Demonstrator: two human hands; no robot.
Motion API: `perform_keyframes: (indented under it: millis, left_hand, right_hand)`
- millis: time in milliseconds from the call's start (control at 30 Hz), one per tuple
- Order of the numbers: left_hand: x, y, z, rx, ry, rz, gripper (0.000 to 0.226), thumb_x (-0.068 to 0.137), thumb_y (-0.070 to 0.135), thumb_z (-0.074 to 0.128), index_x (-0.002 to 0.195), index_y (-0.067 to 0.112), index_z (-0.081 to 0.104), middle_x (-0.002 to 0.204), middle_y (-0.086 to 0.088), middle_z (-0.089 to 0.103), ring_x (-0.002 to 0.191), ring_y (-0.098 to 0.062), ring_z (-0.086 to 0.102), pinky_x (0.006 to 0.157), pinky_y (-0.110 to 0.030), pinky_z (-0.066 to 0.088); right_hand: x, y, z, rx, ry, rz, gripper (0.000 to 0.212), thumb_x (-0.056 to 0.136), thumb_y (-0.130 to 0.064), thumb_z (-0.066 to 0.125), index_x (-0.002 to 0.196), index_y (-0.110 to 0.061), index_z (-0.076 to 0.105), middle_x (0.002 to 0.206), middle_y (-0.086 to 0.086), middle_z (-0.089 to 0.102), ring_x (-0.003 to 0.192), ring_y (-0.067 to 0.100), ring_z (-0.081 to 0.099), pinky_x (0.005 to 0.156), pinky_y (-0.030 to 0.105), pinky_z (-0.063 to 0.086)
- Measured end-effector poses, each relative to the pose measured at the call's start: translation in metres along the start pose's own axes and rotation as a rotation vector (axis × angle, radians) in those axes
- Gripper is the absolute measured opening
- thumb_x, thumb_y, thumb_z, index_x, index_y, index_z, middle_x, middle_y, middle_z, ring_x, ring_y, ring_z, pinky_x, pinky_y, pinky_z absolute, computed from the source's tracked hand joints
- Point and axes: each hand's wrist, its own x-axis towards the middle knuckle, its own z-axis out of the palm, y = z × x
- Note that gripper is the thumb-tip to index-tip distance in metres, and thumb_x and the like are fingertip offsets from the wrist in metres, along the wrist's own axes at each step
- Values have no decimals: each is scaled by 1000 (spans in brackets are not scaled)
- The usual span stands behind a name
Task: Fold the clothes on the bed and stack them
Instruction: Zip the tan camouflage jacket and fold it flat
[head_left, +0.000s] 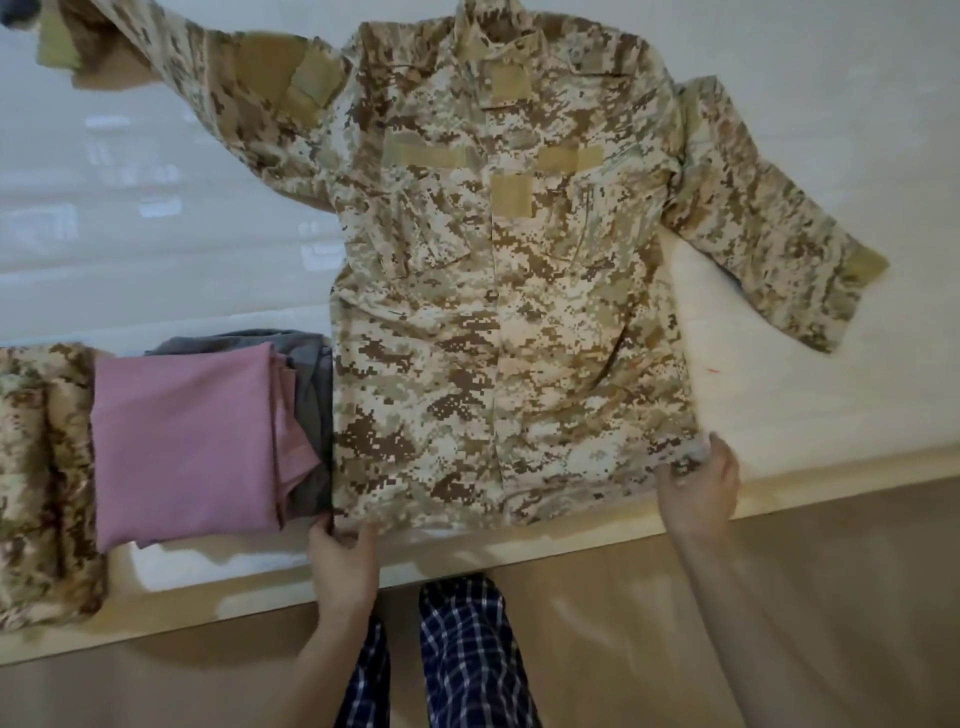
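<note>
A desert camouflage jacket (498, 291) lies spread face up on the white bed (156, 234), collar away from me, both sleeves stretched outward. My left hand (343, 556) pinches the jacket's near left hem corner at the bed edge. My right hand (698, 488) grips the near right hem corner. To the left sits a stack with a folded pink garment (187, 441) on top of a folded grey garment (311, 374).
Another camouflage garment (41, 478) lies at the far left by the bed edge. The bed's pale wooden frame (571, 545) runs along the near side. A tan floor and my checked trouser legs (467, 649) are below.
</note>
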Motion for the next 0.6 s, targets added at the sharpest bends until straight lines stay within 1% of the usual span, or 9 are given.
perform_keyframes:
  millis: [67, 100, 200, 267, 333, 400, 433, 500, 600]
  left_hand:
    - [-14, 2, -3, 140, 99, 177, 49, 88, 14, 63, 131, 0, 43, 126, -18, 50, 116, -33, 47, 98, -46, 40]
    - [-20, 5, -2, 213, 118, 280, 50, 87, 13, 64, 131, 2, 44, 128, -16, 48, 120, -32, 44, 101, -47, 39]
    - [-30, 27, 11, 329, 36, 495, 46, 87, 15, 64, 129, 10, 47, 133, -9, 45, 127, -27, 40, 105, -45, 36]
    - [-30, 54, 25, 374, -29, 583, 46, 89, 18, 63, 131, 13, 46, 136, -5, 44, 129, -22, 39, 108, -43, 34]
    - [-24, 84, 38, 419, -65, 698, 46, 89, 17, 61, 132, 14, 47, 138, -4, 43, 129, -21, 39, 109, -44, 35]
    - [-16, 112, 48, 501, -103, 807, 43, 90, 16, 60, 131, 16, 48, 139, -3, 43, 130, -21, 37, 110, -44, 33]
    - [-12, 126, 51, 552, -114, 861, 41, 91, 17, 59, 130, 17, 49, 138, -3, 43, 131, -21, 35, 111, -43, 31]
    - [-5, 150, 57, 654, -125, 961, 36, 92, 18, 55, 128, 17, 51, 137, -3, 45, 132, -22, 35, 112, -41, 26]
    - [2, 183, 67, 808, -171, 1093, 31, 96, 26, 48, 127, 20, 52, 136, 1, 44, 131, -20, 34, 112, -39, 21]
  right_hand:
    - [25, 10, -10, 52, -106, 106, 75, 84, -16, 68, 145, -2, 26, 143, 21, 39, 132, 37, 36, 107, 47, 32]
    - [35, 13, -12, 63, -167, 119, 75, 85, -19, 68, 145, -4, 27, 140, 20, 43, 129, 37, 40, 105, 47, 35]
    - [55, 16, -16, 103, -345, 97, 51, 87, -29, 66, 129, -5, 51, 113, 14, 63, 104, 30, 58, 83, 36, 47]
    - [61, 23, -20, 314, -439, 171, 44, 89, -35, 62, 122, -6, 58, 105, 7, 63, 95, 23, 59, 78, 34, 47]
    - [59, 38, -23, 477, -380, 338, 43, 91, -31, 60, 124, -5, 55, 105, 6, 59, 94, 23, 56, 79, 36, 48]
    - [55, 47, -21, 421, -343, 415, 30, 92, -29, 57, 111, -6, 55, 107, 14, 57, 92, 27, 55, 76, 37, 48]
    - [55, 47, -18, 339, -349, 405, 31, 93, -29, 56, 108, -3, 52, 111, 17, 56, 94, 28, 55, 77, 38, 49]
    - [54, 39, -16, 212, -327, 362, 42, 95, -25, 55, 127, 0, 47, 126, 18, 53, 104, 33, 56, 84, 41, 49]
    - [49, 27, -18, 59, -170, 192, 45, 90, -16, 60, 131, -4, 44, 128, 20, 49, 105, 34, 56, 80, 37, 47]
